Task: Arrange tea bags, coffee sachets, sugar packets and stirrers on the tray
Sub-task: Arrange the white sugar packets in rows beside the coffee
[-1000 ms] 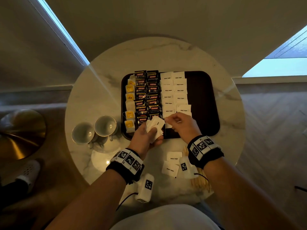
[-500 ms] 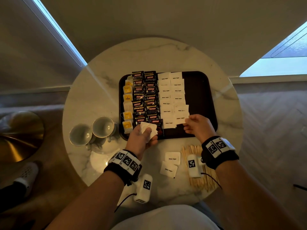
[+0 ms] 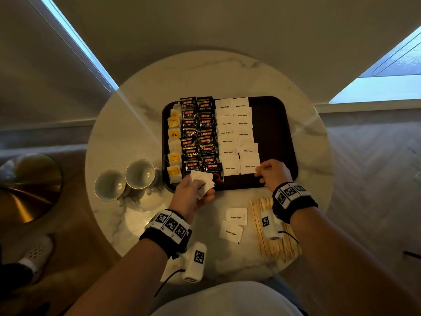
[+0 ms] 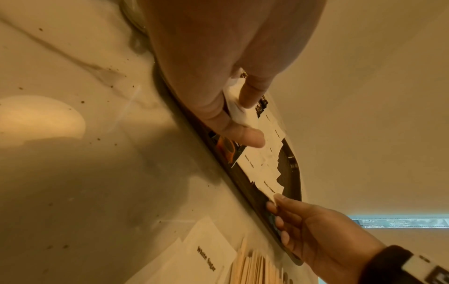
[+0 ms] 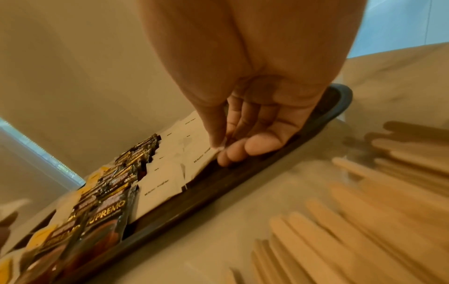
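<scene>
A dark tray (image 3: 273, 124) on the round marble table holds a column of tea bags (image 3: 174, 144), two columns of black coffee sachets (image 3: 198, 135) and two columns of white sugar packets (image 3: 234, 133). My left hand (image 3: 193, 192) grips a small stack of sugar packets (image 3: 202, 182) at the tray's near edge. My right hand (image 3: 271, 173) pinches the corner of the nearest sugar packet (image 3: 250, 166) in the right column, which lies flat on the tray. In the right wrist view the thumb and fingertips (image 5: 228, 151) meet on that packet (image 5: 201, 153).
Two loose sugar packets (image 3: 233, 224) lie on the table near me, beside a pile of wooden stirrers (image 3: 278, 242). Two cups (image 3: 127, 181) stand left of the tray. The tray's right part (image 3: 275, 144) is bare. A round brass object (image 3: 25, 185) sits lower left.
My right hand has carried a sugar packet from the left hand's stack rightward and laid it at the near end of the right sugar column. The left hand has lowered slightly.
</scene>
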A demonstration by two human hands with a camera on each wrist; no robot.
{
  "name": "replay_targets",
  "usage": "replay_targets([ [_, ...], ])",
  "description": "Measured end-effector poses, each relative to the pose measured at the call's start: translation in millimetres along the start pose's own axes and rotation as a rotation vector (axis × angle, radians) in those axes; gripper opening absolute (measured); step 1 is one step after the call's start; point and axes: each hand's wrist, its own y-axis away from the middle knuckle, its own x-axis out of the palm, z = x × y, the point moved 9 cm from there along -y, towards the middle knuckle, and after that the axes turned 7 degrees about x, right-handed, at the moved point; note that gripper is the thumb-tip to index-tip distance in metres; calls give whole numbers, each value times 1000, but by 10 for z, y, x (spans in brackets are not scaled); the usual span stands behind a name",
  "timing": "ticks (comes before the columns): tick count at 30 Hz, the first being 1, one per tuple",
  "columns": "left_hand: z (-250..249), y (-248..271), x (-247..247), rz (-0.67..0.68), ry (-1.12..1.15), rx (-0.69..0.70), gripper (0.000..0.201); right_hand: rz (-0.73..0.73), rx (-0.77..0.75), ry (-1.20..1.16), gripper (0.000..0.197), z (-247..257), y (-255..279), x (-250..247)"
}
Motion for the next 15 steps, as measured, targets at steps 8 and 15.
replay_targets([
  [8, -10, 16, 156, 94, 8, -3, 25, -67, -188, 214, 33, 402, 366, -48],
  [15, -89, 24, 243, 135, -52, 107, 16, 356, -273, -18, 11, 668, 812, 547],
])
